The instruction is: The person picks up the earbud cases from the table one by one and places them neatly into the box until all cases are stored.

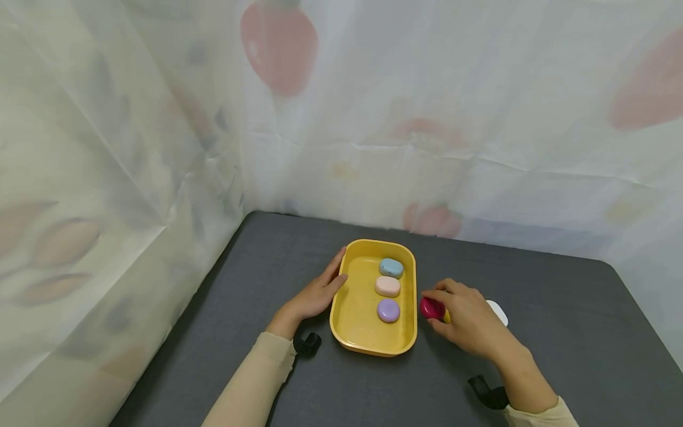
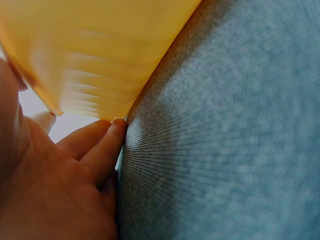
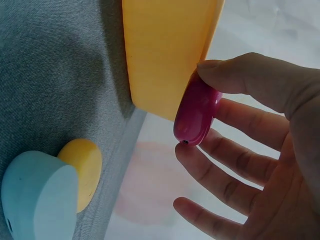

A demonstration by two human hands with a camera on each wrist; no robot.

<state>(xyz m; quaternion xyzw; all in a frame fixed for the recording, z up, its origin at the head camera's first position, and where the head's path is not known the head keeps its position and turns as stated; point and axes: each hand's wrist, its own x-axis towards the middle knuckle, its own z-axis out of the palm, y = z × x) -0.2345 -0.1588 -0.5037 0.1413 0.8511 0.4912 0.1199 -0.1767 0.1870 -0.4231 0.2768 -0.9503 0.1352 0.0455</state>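
Note:
My right hand (image 1: 469,317) pinches a magenta earbud case (image 3: 196,112) between thumb and fingers, just off the right side of a yellow tray (image 1: 354,338). My left hand (image 1: 315,293) holds the tray's left side, thumb over the rim and fingers along the outer wall (image 2: 115,50). Inside the tray, a blue earbud case (image 1: 391,267), a pink case (image 1: 388,286) and a round purple case (image 1: 388,310) form a column towards the right. A yellow case (image 3: 85,170) lies on the table, mostly hidden by my right hand in the head view.
Beside the yellow case stands a pale case (image 3: 37,195), which looks white (image 1: 498,312) in the head view. A dark grey cloth (image 1: 576,332) covers the table. Pale printed curtains (image 1: 480,107) hang behind it and to the left. Each wrist wears a black strap.

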